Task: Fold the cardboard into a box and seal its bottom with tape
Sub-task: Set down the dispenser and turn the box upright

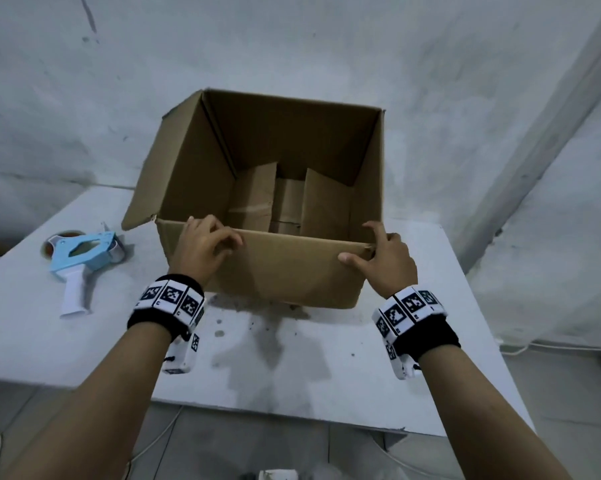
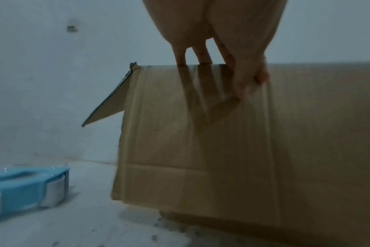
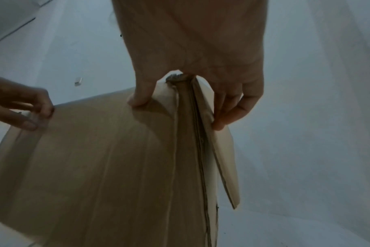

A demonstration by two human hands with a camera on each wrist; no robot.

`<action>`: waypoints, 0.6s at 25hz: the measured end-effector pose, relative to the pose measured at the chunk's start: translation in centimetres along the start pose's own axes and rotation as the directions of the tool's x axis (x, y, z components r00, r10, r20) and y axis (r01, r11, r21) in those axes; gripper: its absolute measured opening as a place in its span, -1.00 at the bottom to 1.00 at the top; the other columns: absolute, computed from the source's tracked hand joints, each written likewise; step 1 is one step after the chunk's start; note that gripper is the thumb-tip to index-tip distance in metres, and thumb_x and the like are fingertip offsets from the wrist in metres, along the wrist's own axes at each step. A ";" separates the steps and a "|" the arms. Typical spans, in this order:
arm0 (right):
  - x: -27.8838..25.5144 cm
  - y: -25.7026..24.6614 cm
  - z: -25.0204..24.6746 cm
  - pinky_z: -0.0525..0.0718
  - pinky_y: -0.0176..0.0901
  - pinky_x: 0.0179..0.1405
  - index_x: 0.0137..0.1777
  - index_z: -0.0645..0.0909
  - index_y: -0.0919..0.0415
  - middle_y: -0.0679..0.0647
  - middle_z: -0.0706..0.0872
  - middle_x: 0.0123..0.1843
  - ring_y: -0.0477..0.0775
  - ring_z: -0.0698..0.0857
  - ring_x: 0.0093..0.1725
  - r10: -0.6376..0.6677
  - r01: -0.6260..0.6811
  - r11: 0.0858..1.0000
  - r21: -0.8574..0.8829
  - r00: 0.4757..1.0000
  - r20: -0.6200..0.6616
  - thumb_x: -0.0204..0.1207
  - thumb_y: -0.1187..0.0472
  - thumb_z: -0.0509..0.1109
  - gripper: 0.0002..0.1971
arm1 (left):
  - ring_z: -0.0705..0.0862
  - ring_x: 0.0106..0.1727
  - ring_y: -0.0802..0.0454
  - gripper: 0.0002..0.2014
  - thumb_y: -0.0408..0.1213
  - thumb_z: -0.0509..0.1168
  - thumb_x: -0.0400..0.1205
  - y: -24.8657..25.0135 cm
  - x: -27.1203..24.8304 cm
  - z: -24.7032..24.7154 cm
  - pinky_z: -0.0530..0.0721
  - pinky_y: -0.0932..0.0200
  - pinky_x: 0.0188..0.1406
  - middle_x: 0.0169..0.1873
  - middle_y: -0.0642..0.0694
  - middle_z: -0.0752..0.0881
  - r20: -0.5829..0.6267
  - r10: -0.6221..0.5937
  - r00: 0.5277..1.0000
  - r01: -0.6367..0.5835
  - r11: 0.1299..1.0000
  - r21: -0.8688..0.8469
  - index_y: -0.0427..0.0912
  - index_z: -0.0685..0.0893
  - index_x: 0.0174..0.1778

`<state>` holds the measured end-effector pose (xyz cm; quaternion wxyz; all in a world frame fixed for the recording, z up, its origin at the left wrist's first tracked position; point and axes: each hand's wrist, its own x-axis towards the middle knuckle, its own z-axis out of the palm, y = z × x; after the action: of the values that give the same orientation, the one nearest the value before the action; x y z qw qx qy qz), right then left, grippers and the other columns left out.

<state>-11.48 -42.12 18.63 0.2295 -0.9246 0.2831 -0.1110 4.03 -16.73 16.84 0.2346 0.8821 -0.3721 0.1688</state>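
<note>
A: Cardboard box [image 1: 278, 268] is standing open-side-up on the white table [image 1: 344, 368], already squared. Both hands are on the near rim.

B: Grip?

A: Left hand [image 1: 202, 245] has fingers curled over the near wall's top edge and thumb on the outside face; the left wrist view confirms it. Right hand [image 1: 387, 259] pinches the near right corner, thumb on the front face, fingers round the side flap folded down there.

B: Bottom done?

A: Inside, the bottom flaps [image 1: 293, 202] look folded in but uneven, with a gap between two. Can't see any tape; the underside is hidden. I'd call it the folding step, sealing not started.

B: Tape?

A: Blue tape dispenser [image 1: 84, 258] lies on the table, left of the box, untouched. The left top flap [image 1: 174, 161] sticks out above it.

B: Next?

A: Probably tip the box over so the bottom faces up, press the flaps flush, then reach left for the dispenser.
</note>
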 end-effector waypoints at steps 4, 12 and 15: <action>-0.2 0.1 0.2 0.49 -0.07 -0.21 -0.01 0.39 0.15 0.21 0.62 -0.06 0.29 0.63 -0.06 -0.048 0.046 0.998 -0.035 0.997 -0.055 0.47 -0.17 0.34 -0.60 | 0.45 -0.21 -0.01 -0.80 -0.70 0.35 0.38 0.2 0.0 -0.7 0.41 0.13 -0.37 -0.28 -0.27 0.51 -0.040 0.067 0.997 -0.069 0.997 -0.038 -0.30 0.70 -0.28; -1.5 1.6 1.2 0.41 -0.17 -0.11 0.00 0.47 0.32 0.31 0.60 0.16 0.09 0.51 -0.08 -0.040 0.099 0.965 0.245 0.971 -0.235 0.51 0.04 0.39 -0.67 | 0.33 0.48 -0.27 -0.26 -0.05 0.50 0.36 -2.2 -2.0 -1.8 0.18 -0.28 0.53 0.43 -0.31 0.38 -0.191 -0.333 0.923 0.333 0.942 -0.031 -0.14 0.39 0.44; -1.8 1.3 1.7 0.47 -0.15 -0.07 -0.09 0.47 0.25 0.34 0.58 0.22 0.11 0.54 -0.06 -0.045 0.141 0.946 0.291 0.948 -0.314 0.47 0.12 0.44 -0.76 | 0.24 0.58 -0.14 -0.14 -0.06 0.45 0.43 -4.1 -2.2 -2.1 0.26 -0.20 0.56 0.58 -0.16 0.25 -0.022 -0.550 0.835 0.506 0.783 -0.361 -0.07 0.14 0.58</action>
<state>-12.98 -41.44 16.41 0.3197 -0.8616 0.2494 -0.3052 5.34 -11.83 16.37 0.4442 0.8841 -0.1179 0.0845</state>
